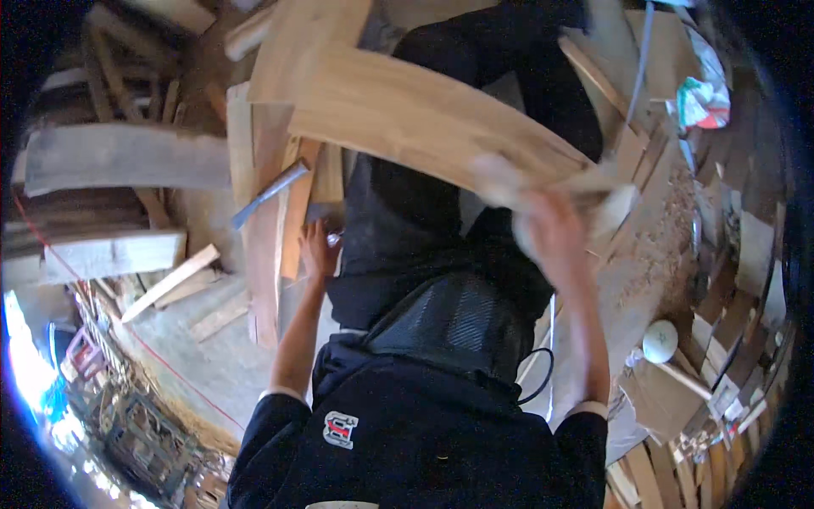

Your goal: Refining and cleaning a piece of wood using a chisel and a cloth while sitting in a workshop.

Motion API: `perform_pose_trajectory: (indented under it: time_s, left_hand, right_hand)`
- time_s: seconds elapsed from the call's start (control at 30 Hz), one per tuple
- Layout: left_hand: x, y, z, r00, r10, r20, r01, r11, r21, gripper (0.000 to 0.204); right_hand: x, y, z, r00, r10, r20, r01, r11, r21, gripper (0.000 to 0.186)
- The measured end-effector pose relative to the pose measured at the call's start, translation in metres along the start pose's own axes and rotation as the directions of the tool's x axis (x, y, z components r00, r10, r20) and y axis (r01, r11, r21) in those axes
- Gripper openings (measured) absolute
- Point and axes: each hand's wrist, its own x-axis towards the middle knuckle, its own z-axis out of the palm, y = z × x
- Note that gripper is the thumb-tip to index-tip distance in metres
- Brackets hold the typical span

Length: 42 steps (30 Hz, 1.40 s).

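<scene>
A wide, pale brown board lies slantwise across my legs, its right end close to my right hand. That hand is smeared by motion and closed around a blurred pale wooden piece whose kind I cannot make out. On the left, beside my thigh, my left hand has its fingers apart near the edge of an orange-brown plank. A small shiny spot shows at its fingers, too small to name. Just above it, a grey metal bar-like tool rests across the upright planks.
Long boards are stacked at the left, with a loose stick below them. A thin red cord runs at lower left. At right lie wood shavings, a white round object, wood offcuts and a plastic bag.
</scene>
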Motion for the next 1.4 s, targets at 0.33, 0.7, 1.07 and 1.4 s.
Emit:
perform_pose_trajectory:
  time_s: [0.33, 0.7, 1.07, 1.4]
  left_hand:
    - [0.072, -0.065, -0.071, 0.911, -0.401, -0.1, 0.209, 0.656, -0.725, 0.021]
    - [0.159, 0.22, -0.271, 0.846, 0.356, -0.396, -0.513, 0.746, -0.425, 0.032]
    - [0.163, 0.203, -0.262, 0.769, 0.633, -0.09, -0.639, 0.765, -0.073, 0.069]
    - [0.104, 0.309, -0.227, 0.504, 0.863, -0.034, -0.786, 0.442, -0.433, 0.085]
  right_hand:
    - [0.005, 0.026, -0.011, 0.935, 0.049, -0.352, -0.056, 0.998, -0.01, 0.02]
    - [-0.008, 0.013, -0.018, 0.93, 0.175, -0.325, -0.116, 0.975, 0.192, 0.025]
    - [-0.022, 0.042, -0.015, 0.879, 0.253, -0.403, -0.349, 0.919, -0.185, 0.067]
    - [-0.021, 0.05, -0.024, 0.592, 0.574, -0.565, -0.556, 0.799, 0.229, 0.042]
